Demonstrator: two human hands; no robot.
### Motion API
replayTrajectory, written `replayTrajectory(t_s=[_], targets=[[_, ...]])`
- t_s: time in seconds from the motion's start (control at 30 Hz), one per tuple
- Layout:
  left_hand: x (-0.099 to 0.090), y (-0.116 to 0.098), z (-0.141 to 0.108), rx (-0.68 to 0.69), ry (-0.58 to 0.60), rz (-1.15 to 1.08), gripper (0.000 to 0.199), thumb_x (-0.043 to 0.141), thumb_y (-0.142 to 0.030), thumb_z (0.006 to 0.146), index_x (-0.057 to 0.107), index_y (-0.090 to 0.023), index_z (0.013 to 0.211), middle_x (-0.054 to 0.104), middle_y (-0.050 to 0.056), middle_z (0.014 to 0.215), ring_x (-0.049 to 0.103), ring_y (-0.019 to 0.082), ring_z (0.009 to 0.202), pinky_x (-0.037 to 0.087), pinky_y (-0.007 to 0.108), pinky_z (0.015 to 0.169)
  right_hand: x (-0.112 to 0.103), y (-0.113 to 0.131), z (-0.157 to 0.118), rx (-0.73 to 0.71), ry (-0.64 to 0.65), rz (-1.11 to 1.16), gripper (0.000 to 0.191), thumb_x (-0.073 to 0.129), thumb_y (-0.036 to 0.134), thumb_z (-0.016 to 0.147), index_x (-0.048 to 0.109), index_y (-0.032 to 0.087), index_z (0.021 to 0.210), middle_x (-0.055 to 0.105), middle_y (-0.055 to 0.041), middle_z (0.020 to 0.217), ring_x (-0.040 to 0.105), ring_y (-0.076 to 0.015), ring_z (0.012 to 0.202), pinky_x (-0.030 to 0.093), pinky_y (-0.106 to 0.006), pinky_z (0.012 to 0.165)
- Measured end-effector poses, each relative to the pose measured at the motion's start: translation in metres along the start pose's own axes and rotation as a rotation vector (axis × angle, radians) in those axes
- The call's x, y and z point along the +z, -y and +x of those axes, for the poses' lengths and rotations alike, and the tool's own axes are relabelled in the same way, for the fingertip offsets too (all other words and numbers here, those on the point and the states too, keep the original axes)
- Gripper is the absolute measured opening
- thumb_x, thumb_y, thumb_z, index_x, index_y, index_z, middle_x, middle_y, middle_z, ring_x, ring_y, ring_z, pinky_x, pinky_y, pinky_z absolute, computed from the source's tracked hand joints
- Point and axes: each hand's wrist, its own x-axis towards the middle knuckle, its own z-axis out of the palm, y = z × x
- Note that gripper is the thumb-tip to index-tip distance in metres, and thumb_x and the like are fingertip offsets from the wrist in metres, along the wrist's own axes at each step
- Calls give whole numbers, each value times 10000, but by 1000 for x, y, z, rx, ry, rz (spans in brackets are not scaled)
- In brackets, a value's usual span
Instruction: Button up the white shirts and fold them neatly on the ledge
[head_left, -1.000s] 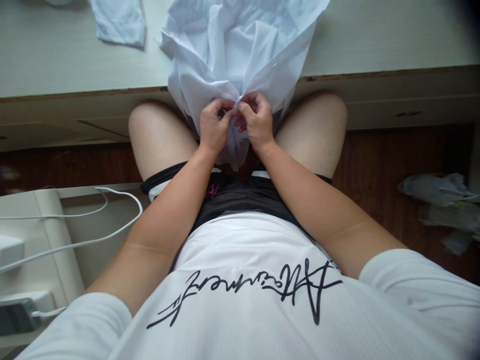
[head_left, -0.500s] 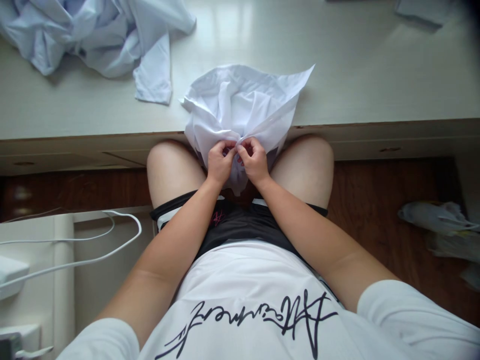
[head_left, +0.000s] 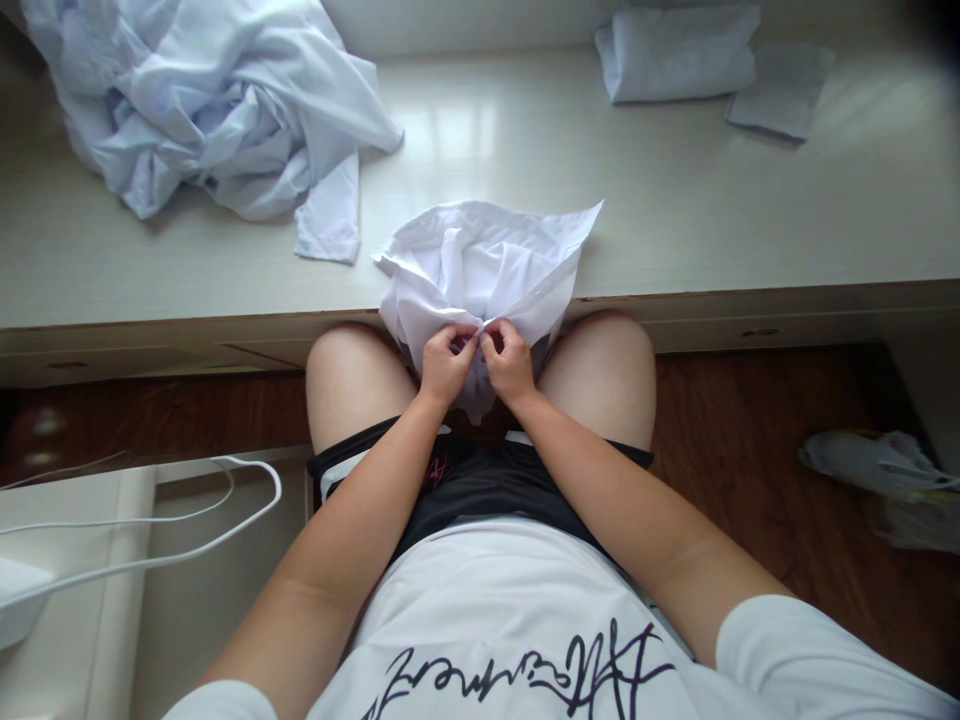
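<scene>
A white shirt (head_left: 491, 262) is draped over the front edge of the bench and hangs down between my knees, its upper part spread wide with a pointed corner at the right. My left hand (head_left: 447, 366) pinches the fabric edge between thumb and fingers. Close beside it, my right hand (head_left: 511, 366) pinches the same shirt, so the two fingertips nearly meet where the edges come together. Whatever small part lies between the fingertips is too small to make out.
A crumpled heap of white cloth (head_left: 225, 110) lies on the pale bench (head_left: 480, 140) at the left. Folded white cloth (head_left: 679, 55) and a flat white piece (head_left: 784, 90) lie at the back right. A white cable (head_left: 255, 520) loops at the left; plastic bags (head_left: 877, 465) rest on the floor.
The view has tilted up, so the bench and shirt sit lower and the folded cloth at the back right shows. Both hands keep their pinch on the shirt with little movement.
</scene>
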Motion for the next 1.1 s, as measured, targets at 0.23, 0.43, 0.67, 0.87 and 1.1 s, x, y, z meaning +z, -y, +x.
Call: replayTrajectory(t_s=[0.23,0.43,0.67,0.87,1.1], targets=[[-1,-1,0,-4,-26,-1,199,690,-345,902,750,-172,980,778,69,945,707,203,858,547,313,816,1,1,0,-20,33,-10,170,534,380,961,617,234,940,692,-32,854,638,-220,793,498,-352,786],[-3,-3,0,-27,-43,1,273,744,-444,866,751,-180,934,761,55,878,694,197,806,538,305,784,-1,5,-1,-56,78,-80,155,519,366,967,601,240,931,678,-27,843,624,-218,778,484,-342,768],[-6,-5,1,-91,-42,67,321,732,-489,867,790,-176,911,790,69,870,722,225,823,530,314,782,-2,4,-3,-97,124,-167,143,494,331,976,590,243,919,680,-42,887,623,-226,819,479,-339,798],[-6,-6,1,-92,-71,161,350,720,-515,872,793,-173,890,789,78,834,725,230,783,516,316,741,-2,2,-2,-90,141,-207,160,490,343,986,605,244,934,692,-63,913,638,-247,869,484,-353,823],[-8,-6,1,-81,-45,202,385,685,-531,899,804,-165,896,790,89,826,720,235,763,527,323,737,-2,3,-2,-77,138,-217,160,494,345,986,612,246,942,696,-65,917,633,-245,868,480,-348,819]])
